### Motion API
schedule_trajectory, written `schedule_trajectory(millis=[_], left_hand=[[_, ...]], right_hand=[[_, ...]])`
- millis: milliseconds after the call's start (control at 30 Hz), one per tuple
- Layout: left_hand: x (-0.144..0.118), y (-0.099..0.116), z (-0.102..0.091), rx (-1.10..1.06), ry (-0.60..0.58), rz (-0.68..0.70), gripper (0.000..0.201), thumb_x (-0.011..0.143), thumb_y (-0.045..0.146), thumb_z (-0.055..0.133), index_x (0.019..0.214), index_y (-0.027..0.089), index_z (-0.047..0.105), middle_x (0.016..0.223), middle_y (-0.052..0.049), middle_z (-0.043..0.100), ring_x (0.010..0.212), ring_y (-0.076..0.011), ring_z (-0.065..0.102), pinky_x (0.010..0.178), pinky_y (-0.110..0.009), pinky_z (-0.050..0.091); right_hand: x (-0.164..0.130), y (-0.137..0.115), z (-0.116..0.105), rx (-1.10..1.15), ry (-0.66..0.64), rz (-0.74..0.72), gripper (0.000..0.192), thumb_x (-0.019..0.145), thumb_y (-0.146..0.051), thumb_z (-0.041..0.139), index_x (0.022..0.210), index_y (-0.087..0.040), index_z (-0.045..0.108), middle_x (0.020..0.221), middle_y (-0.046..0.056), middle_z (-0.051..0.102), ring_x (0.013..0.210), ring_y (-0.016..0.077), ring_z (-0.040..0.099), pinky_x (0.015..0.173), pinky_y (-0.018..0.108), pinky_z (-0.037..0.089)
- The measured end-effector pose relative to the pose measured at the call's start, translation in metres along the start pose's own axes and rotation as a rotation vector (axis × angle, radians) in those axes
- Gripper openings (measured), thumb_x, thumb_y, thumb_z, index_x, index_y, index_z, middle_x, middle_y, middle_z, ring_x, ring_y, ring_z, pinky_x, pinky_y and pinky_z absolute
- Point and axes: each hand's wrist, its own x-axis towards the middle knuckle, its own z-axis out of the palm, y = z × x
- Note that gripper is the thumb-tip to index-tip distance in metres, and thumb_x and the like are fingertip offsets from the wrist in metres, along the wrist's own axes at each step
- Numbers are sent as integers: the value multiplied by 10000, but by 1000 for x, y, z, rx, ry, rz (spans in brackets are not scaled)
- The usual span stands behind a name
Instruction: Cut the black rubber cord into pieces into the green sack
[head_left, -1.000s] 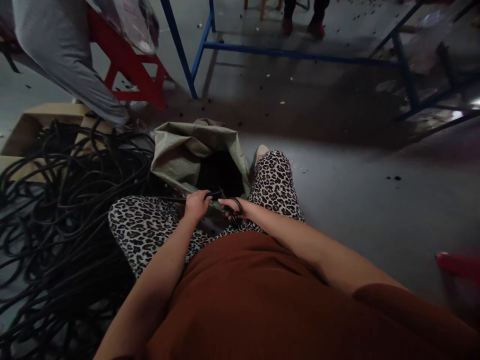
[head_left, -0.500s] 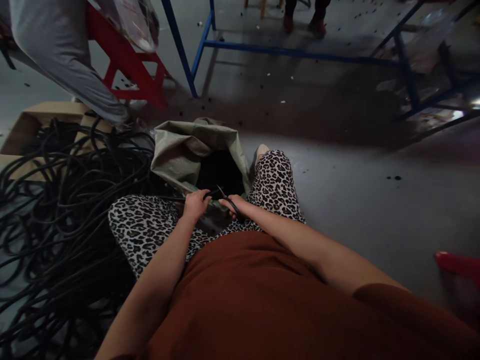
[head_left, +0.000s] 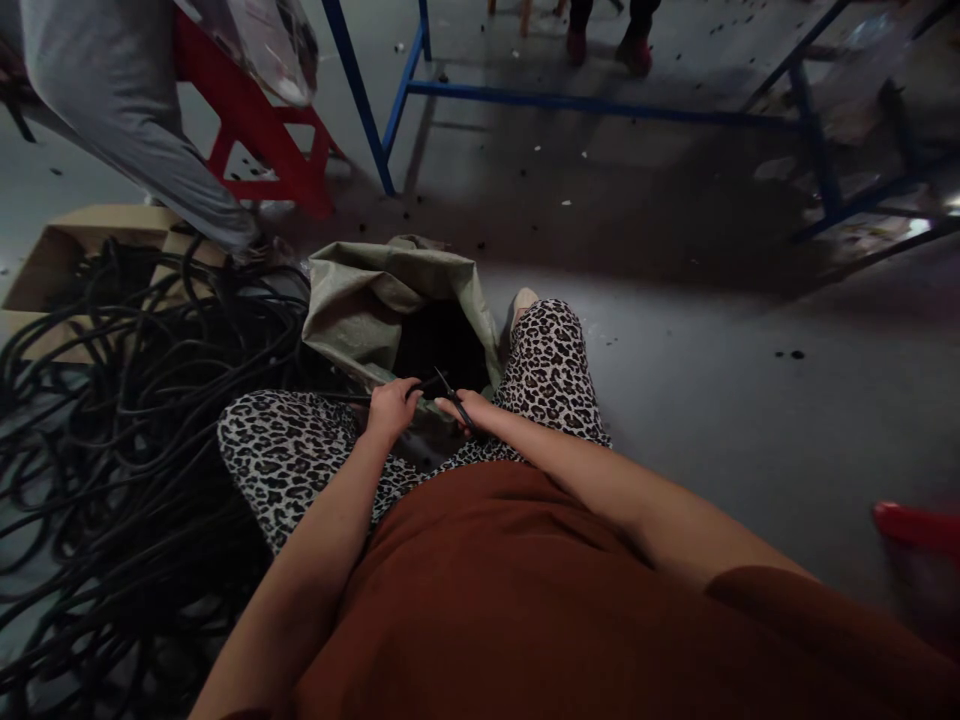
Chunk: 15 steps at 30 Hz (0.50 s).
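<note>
Over the near rim of an upright sack point(head_left: 352, 310), my left hand point(head_left: 391, 408) is closed on a black rubber strip point(head_left: 424, 384). The strip's free end points right, and its other side runs left past my knee. My right hand point(head_left: 469, 406) is closed around black-handled scissors point(head_left: 450, 391), whose blade points up and left close to the strip's end. Whether the blades touch the strip I cannot tell. Dark contents, too dim to make out, show inside the sack between my legs.
Left of me lies a big tangle of black rubber strips point(head_left: 165, 440), spilling over a cardboard box point(head_left: 52, 250). A person's grey trouser leg point(head_left: 142, 130) and a red stool point(head_left: 255, 150) are beyond it. A blue table frame point(head_left: 525, 97) stands ahead. Something red point(head_left: 911, 525) is at right.
Both hands stay almost where they were. My right hand's fingers and the scissors have shifted slightly, the handles seeming closer together.
</note>
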Motion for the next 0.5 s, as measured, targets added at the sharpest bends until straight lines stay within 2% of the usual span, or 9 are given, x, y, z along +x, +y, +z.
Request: schedule_trajectory(millis=[233,500], left_hand=[[1,1,0,8,-2,-15,315,848,311,482,1110,209,625,1093,-65,669,1032,-210,596,932,-350,407],[0,2,1,20,-2,-9,311,854,309,484,1110,199,621,1092,-65,668,1038,-214,594,924,-343,402]], right_hand=[[-14,-13,-1,200,-93,87,487,852,-591,526,1009,-132,559,521,-23,519,383,101,486,363,179,398],[-16,-13,-2,212,-103,77,440,873,-556,524,965,-127,557,510,-25,518,354,87,474,334,165,380]])
